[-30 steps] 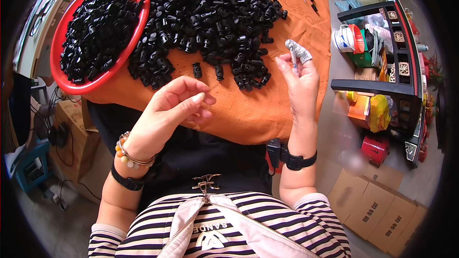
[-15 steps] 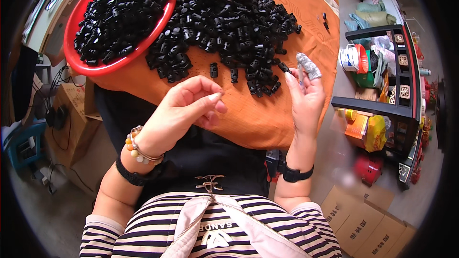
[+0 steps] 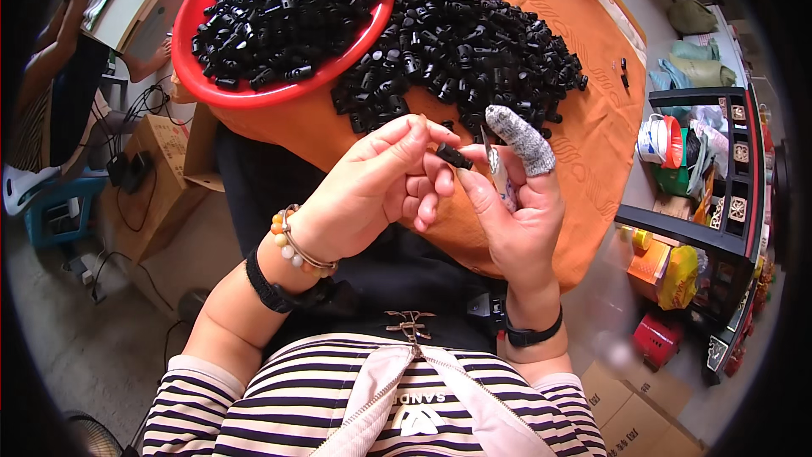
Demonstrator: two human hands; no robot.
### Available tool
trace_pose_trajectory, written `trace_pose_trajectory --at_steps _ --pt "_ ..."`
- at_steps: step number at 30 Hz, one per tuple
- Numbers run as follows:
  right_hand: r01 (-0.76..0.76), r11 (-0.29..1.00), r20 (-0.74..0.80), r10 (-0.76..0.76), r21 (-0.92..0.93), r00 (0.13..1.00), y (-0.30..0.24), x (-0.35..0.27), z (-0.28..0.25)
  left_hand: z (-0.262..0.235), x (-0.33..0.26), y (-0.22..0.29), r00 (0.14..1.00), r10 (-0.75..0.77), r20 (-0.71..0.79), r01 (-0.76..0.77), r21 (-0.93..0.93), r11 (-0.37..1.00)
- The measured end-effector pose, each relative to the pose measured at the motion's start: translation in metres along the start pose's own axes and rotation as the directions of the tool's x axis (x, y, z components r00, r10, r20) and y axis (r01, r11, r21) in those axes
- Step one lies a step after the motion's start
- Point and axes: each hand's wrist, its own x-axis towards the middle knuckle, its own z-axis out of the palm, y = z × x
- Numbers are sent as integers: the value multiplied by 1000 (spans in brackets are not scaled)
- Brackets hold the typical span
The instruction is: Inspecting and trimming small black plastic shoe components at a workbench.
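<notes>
Right hand (image 3: 526, 224) and left hand (image 3: 372, 179) have drawn together since the earlier frame. Right pinches one black cord lock (image 3: 455, 156); left curls beside it, grip indeterminable. Orange cloth (image 3: 602, 59) bears red basin (image 3: 200, 82); cardboard box (image 3: 159, 182) stands left.

Workshop-like room with bulk black parts (image 3: 474, 46)

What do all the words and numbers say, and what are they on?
I won't copy writing, but it's here:
Striped top: pale letters, partly covered.
Cardboard at lower right: dark characters.
Yellow bag: lettering, too blurred to read.
Brown box at left: print, too faint to read.
</notes>
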Motion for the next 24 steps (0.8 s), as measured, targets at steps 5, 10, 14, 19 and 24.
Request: trace_pose_trajectory --at_steps 5,10,14,19,24 --pt "17 998 63 -13 -52 998 1 2 -3 -4 -2 6 992 -84 89 93 -95 991" --pt "-8 996 20 10 -87 1000 -4 0 7 -2 -2 -3 999 39 13 -37 -89 995" --pt "121 957 114 -93 -265 989 1 -5 13 -6 0 -5 998 68 8 -68 -55 996" --pt "-54 989 42 49 137 998 -9 -2 9 0 -4 6 999 7 -36 -13 -182 983" --pt "-136 989 116 129 53 985 -9 -4 3 -5 -5 7 997 -33 71 46 -194 980"
